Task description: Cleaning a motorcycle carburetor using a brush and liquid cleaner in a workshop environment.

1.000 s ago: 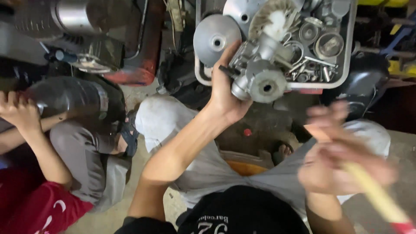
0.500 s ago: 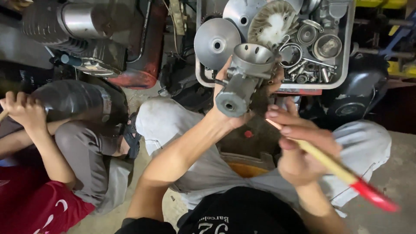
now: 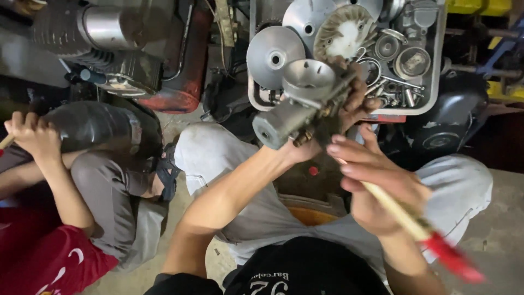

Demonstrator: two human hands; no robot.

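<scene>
bare concrete floor point(image 3: 502, 218) shows under a crouching person's knees, with a grey tray point(image 3: 439, 82) of metal engine parts ahead and a dark engine block point(image 3: 109, 54) at upper left. left hand point(image 3: 338, 120) is closed around a grey metal carburetor point(image 3: 300, 104), held up just before the tray. right hand point(image 3: 382, 186), just beside and below it, is closed on a pale stick with a red end point(image 3: 426, 235). another person's hand point(image 3: 33, 136) is fisted at far left.
</scene>
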